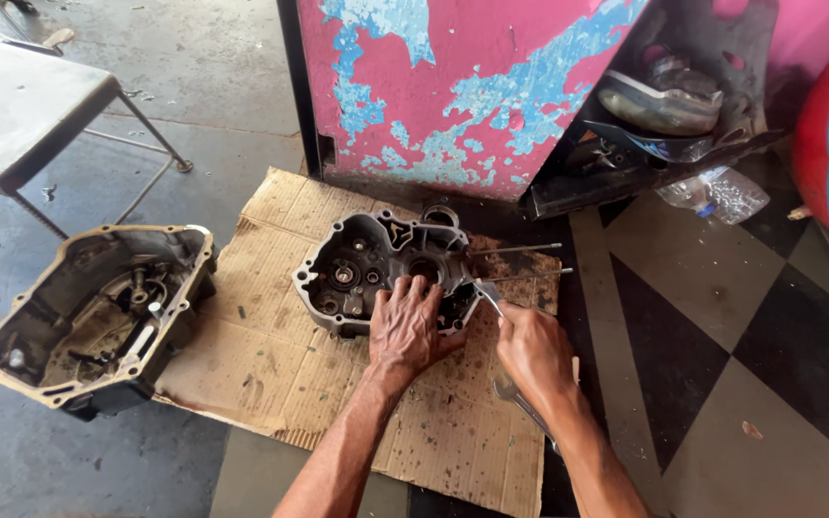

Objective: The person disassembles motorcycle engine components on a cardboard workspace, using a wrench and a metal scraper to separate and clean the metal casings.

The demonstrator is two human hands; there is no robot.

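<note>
Kneeling view, seen from above: your left hand (pixel 405 326) lies flat on the near rim of the grey engine crankcase half (pixel 376 269), its fingers (pixel 413 291) spread and pressing down rather than closed around anything, apparently to keep the casting from shifting. The case sits open side up on a sheet of oil-spotted cardboard (pixel 271 345), which keeps it off the concrete floor (pixel 50 460). Your right hand (pixel 534 350) is wrapped around the shank of a metal spanner (pixel 503 384); one end reaches the right edge of the case, the other sticks out behind your wrist, so the tool lies along your forearm for leverage. Two long studs (pixel 520 261) jut from the case toward the right, parallel to the floor. A second, darker engine cover (pixel 98 312) rests well apart on the left, half off the cardboard, its cavity facing up. Behind stand a pink panel with peeling blue paint (pixel 453 86), a metal desk (pixel 21 105) and a crumpled plastic bottle (pixel 717 192).
</note>
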